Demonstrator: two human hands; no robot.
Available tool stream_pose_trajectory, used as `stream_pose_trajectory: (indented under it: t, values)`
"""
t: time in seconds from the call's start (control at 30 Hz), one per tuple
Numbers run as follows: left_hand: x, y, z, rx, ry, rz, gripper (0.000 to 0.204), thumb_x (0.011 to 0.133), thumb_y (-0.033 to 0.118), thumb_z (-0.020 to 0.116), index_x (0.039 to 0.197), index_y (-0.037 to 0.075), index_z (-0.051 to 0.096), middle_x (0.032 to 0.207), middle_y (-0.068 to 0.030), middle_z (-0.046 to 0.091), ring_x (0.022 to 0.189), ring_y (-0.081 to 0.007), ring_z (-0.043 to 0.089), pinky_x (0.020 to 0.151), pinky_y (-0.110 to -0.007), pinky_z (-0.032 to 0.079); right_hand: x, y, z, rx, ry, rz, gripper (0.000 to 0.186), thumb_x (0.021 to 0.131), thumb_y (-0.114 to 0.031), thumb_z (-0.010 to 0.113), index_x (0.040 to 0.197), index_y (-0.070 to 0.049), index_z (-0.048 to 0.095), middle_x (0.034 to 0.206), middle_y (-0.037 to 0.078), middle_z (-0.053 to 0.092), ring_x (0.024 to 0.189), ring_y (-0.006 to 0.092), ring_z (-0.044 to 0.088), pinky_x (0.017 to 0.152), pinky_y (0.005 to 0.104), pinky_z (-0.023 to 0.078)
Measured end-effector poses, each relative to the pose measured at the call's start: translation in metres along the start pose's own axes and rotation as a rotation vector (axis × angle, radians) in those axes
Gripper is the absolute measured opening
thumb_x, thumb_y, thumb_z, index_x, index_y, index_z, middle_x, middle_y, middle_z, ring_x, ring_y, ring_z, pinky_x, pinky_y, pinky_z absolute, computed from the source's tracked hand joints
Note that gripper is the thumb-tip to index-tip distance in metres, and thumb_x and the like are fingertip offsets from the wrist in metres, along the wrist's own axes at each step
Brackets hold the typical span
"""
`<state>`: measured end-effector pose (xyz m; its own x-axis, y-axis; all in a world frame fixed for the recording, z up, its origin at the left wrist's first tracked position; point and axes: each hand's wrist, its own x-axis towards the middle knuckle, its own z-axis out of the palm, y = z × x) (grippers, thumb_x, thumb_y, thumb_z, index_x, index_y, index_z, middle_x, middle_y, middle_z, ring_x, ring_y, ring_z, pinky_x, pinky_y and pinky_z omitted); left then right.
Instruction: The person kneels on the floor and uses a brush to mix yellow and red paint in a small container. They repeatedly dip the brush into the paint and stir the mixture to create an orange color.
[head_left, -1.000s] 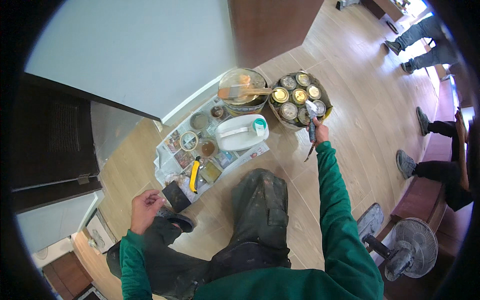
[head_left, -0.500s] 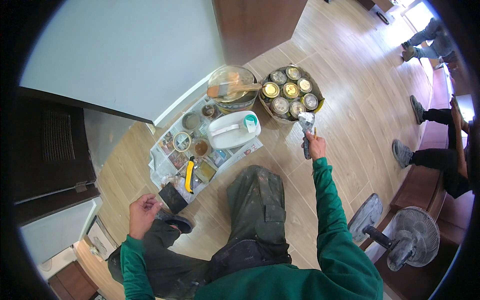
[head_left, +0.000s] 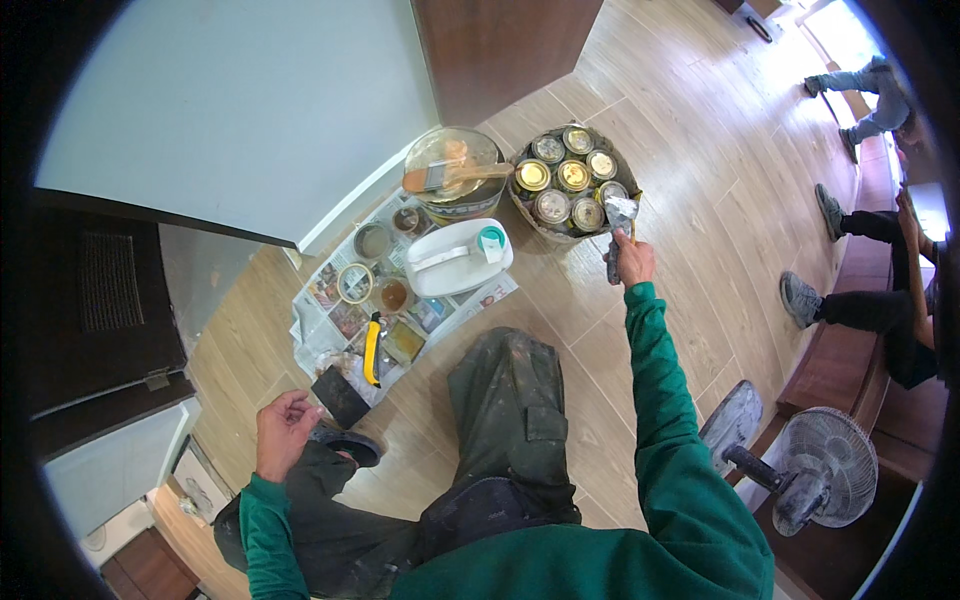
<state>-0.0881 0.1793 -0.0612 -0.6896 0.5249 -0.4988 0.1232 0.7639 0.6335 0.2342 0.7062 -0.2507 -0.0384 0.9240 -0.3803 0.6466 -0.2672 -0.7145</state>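
My right hand (head_left: 635, 262) is closed round the handle of a putty knife (head_left: 621, 210). Its blade is smeared white and points away from me, at the right edge of a bucket of small tins. The tins (head_left: 573, 176) stand upright, with yellow or grey lids. Lower left, my left hand (head_left: 285, 432) is loosely curled with its fingers apart, apparently holding nothing. Beside its fingertips lies a flat black square piece (head_left: 341, 397). On the newspaper (head_left: 325, 287) are a yellow utility knife (head_left: 372, 350), a white jug (head_left: 452, 260) with a green cap and several jars.
A wide paintbrush (head_left: 450, 177) rests across a bucket (head_left: 463, 212) by the white wall panel. A fan (head_left: 822, 465) is at the right, beside brown steps. Other people's legs (head_left: 868, 312) are at the far right. My knee stands between my hands.
My right hand and the putty knife have moved slightly away from me, bringing the blade over the tin bucket's edge in view. My left hand is nearly still. A distant person has shifted their legs.
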Motion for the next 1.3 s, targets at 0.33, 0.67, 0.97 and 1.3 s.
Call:
stream_pose_trajectory:
  t: [0.33, 0.67, 0.97, 1.3]
  values:
    - [0.002, 0.003, 0.003, -0.016, -0.017, 0.001, 0.041, 0.086, 0.010, 0.081, 0.119, -0.010, 0.065, 0.091, -0.0113, 0.072, 0.081, -0.0140, 0.068, 0.072, -0.028, 0.057, 0.048, -0.012, 0.044, -0.077, 0.141, -0.001, 0.066, 0.088, -0.056, 0.064, 0.092, 0.009, 0.075, 0.092, 0.030, 0.073, 0.095, 0.0444, 0.072, 0.087, 0.0479, 0.054]
    - [0.000, 0.018, 0.004, 0.066, -0.024, -0.025, 0.039, 0.086, 0.011, 0.081, 0.117, -0.007, 0.068, 0.091, -0.0105, 0.072, 0.082, -0.0142, 0.067, 0.075, -0.029, 0.057, 0.089, -0.006, 0.056, -0.189, 0.223, 0.047, 0.055, 0.087, -0.048, 0.072, 0.090, 0.006, 0.075, 0.086, 0.021, 0.075, 0.072, 0.0308, 0.074, 0.073, 0.0418, 0.056]
    - [0.003, 0.011, 0.006, 0.075, -0.033, 0.036, 0.041, 0.087, 0.011, 0.081, 0.119, -0.010, 0.066, 0.090, -0.0131, 0.073, 0.080, -0.0147, 0.069, 0.072, -0.029, 0.058, 0.069, -0.018, 0.044, -0.184, 0.170, 0.042, 0.065, 0.086, -0.056, 0.068, 0.100, 0.007, 0.075, 0.104, 0.029, 0.073, 0.103, 0.0423, 0.071, 0.092, 0.0461, 0.053]
    - [0.003, 0.011, 0.007, 0.076, -0.036, 0.033, 0.041, 0.087, 0.012, 0.081, 0.119, -0.009, 0.066, 0.089, -0.0122, 0.072, 0.079, -0.0144, 0.068, 0.072, -0.029, 0.058, 0.086, -0.003, 0.061, -0.117, 0.161, 0.080, 0.064, 0.084, -0.053, 0.070, 0.102, 0.008, 0.075, 0.107, 0.030, 0.072, 0.107, 0.0424, 0.070, 0.093, 0.0470, 0.053]
